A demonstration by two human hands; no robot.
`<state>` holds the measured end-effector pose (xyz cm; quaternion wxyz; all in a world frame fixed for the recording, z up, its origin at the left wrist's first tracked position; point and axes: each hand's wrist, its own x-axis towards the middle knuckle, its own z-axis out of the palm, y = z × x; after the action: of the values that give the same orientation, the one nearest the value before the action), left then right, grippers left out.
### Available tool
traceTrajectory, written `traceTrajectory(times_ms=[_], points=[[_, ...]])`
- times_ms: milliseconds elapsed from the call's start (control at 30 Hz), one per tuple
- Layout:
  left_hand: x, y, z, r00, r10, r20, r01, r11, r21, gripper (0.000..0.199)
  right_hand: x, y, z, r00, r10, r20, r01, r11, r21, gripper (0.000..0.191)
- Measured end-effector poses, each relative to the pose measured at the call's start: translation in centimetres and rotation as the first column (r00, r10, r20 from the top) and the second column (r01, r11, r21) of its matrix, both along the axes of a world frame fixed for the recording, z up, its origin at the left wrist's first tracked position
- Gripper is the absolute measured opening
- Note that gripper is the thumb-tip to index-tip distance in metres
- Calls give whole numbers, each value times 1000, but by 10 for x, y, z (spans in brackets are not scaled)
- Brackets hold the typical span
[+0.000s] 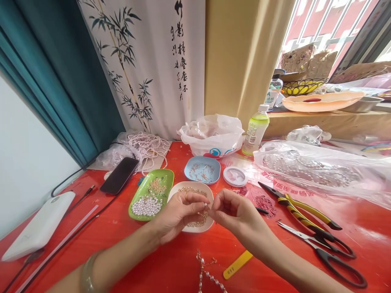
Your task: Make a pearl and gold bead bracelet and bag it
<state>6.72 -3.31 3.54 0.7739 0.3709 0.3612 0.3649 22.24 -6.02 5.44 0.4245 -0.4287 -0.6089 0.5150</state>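
Observation:
Over a white dish [195, 229] of small gold beads, my two hands meet fingertip to fingertip. My left hand [175, 215] pinches a small pearl bead [205, 204] between thumb and forefinger. My right hand [240, 211] is closed in a pinch beside that bead; what it grips is too small to make out. To the left, a green tray [170, 176] carries white pearl beads [146, 206] and gold pieces [157, 185]. A blue tray [187, 163] behind holds thin metal pieces. Below my hands lies a beaded pearl chain [210, 277].
Pliers [301, 213] and scissors [317, 244] lie at right, near red sequins [265, 205]. A yellow strip [237, 264] is in front. A phone [119, 175], power bank [39, 226] and cables occupy the left. Bags [214, 136] and a bottle [255, 130] stand behind.

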Motion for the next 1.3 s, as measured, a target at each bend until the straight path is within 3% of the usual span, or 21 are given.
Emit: traceTrajectory(times_ms=[333, 633, 867, 1167, 1300], points=[[0, -1, -3, 999, 1, -36, -2, 1000, -8, 15, -2, -1, -1, 999, -14, 35, 15, 1000, -18, 15], [0, -2, -4, 999, -26, -26, 26, 999, 21, 18, -4, -6, -4, 982, -98, 164, 66, 980, 186, 12], [-1, -4, -10, 999, -29, -23, 31, 995, 98, 15, -5, -9, -5, 981, -107, 163, 77, 980, 182, 12], [0, -9, -10, 999, -39, 16, 36, 986, 163, 10, -7, -17, -15, 956, -198, 217, 106, 921, 374, 20], [-1, -10, -10, 998, -44, 47, 40, 995, 89, 11, -4, -14, -16, 899, -284, 335, 41, 814, 579, 14]])
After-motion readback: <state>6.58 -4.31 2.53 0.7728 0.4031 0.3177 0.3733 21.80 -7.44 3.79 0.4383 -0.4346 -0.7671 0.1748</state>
